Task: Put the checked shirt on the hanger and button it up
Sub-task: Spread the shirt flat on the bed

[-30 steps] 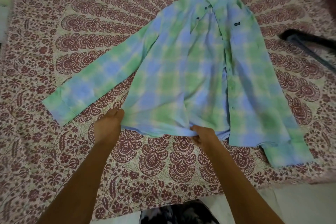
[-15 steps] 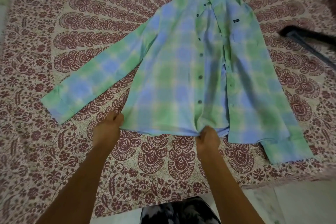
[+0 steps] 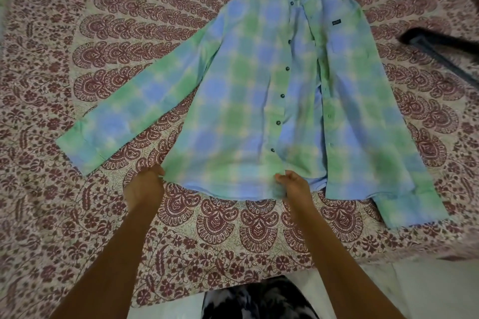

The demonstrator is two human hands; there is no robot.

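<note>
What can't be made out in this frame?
Head view only:
- Dark bar, right: cut by frame edge; hanger or not, unclear.
- Label on checked shirt: too small to read.
- Left hand, right hand: fingertips partly hidden by the hem they grip.

From my feed, a bedspread (image 3: 77, 215) fills most of the frame, cream cloth printed with maroon paisley and floral rings that fan out from the top centre. Its near edge runs along the lower part of the frame. Past that edge, at lower right, I see pale floor (image 3: 427, 290). At bottom centre sits a black-and-white patterned fabric (image 3: 259, 300).
</note>
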